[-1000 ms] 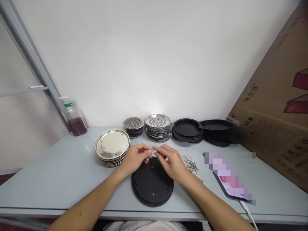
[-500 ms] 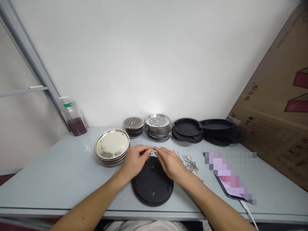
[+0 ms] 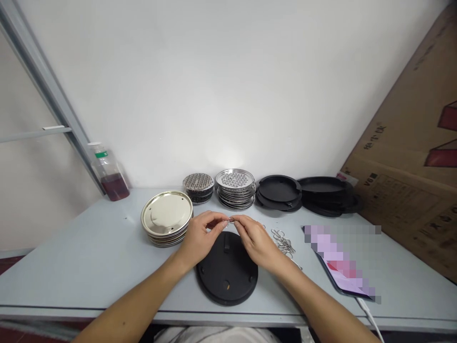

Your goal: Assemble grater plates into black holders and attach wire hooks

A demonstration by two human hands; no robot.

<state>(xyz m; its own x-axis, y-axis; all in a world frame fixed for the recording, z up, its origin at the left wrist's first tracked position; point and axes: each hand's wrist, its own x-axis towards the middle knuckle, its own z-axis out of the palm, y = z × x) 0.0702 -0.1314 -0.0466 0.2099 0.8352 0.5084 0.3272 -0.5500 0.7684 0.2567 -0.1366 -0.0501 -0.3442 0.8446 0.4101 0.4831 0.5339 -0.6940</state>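
Observation:
Between the fingertips of both hands is a small silvery wire ring (image 3: 231, 220), mostly covered by the fingers. My left hand (image 3: 203, 236) pinches it from the left, and my right hand (image 3: 257, 240) pinches it from the right. Just below them a round black plate (image 3: 228, 271) lies on the table, with small raised pegs and a slotted tab near its top. To the right of my right hand lies a loose heap of looped wire pieces (image 3: 283, 243). A stack of gold-coloured round lids (image 3: 167, 214) stands beside my left hand.
Along the wall stand two stacks of perforated metal discs, one smaller (image 3: 198, 183) and one larger (image 3: 235, 181), and black round trays (image 3: 279, 190). A phone (image 3: 339, 271) with a white cable lies right. A bottle of dark liquid (image 3: 114, 183) stands left, a cardboard box (image 3: 410, 190) right.
Both hands have shifted very slightly upward, with the fingers moving a little on the wire ring. The right fingers now look straighter. The plate and stacks stay put.

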